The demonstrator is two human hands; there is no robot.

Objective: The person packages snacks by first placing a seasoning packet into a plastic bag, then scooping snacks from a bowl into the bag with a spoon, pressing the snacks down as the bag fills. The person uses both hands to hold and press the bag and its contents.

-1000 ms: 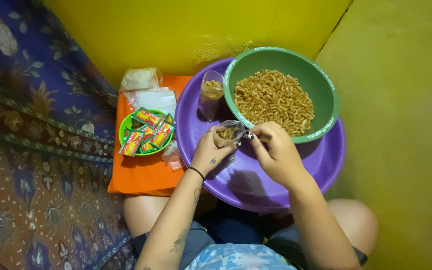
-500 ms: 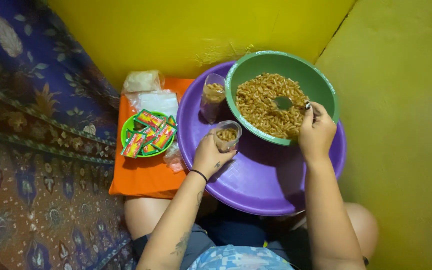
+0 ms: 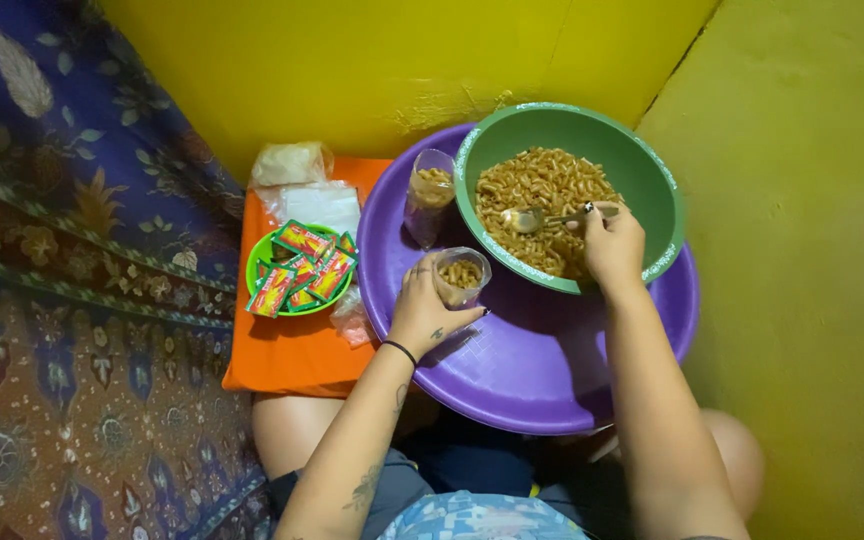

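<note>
I sit in a yellow-walled corner, a patterned blue and brown cloth [image 3: 62, 300] spread to my left, with a purple basin [image 3: 542, 370] resting over my lap as my surface. My left hand [image 3: 422, 310] has its grip closed around a small clear cup [image 3: 460, 275], held upright over the basin's near-left part; the cup looks only partly filled with the brown fried snack. My right hand [image 3: 612, 245] is clenched on the handle of a metal spoon [image 3: 537, 218], whose bowl lies on the snack heap inside the green bowl [image 3: 652, 165]. That bowl sits on the far side of the basin and holds plenty, well over half by my eye. Just left of it, leaning against its rim, stands a second clear cup [image 3: 428, 195] with snack in it, apparently done and set aside. So I judge the filling to be early on: one cup finished, one in hand part-way, and a big heap left to portion. On the orange board [image 3: 282, 360] beside the basin sits a small green dish [image 3: 257, 268] holding red and green sachets [image 3: 302, 270], and behind it lie clear plastic bags [image 3: 302, 185], some bunched, some flat. Whether the spoon carries a load right now I cannot tell.
</note>
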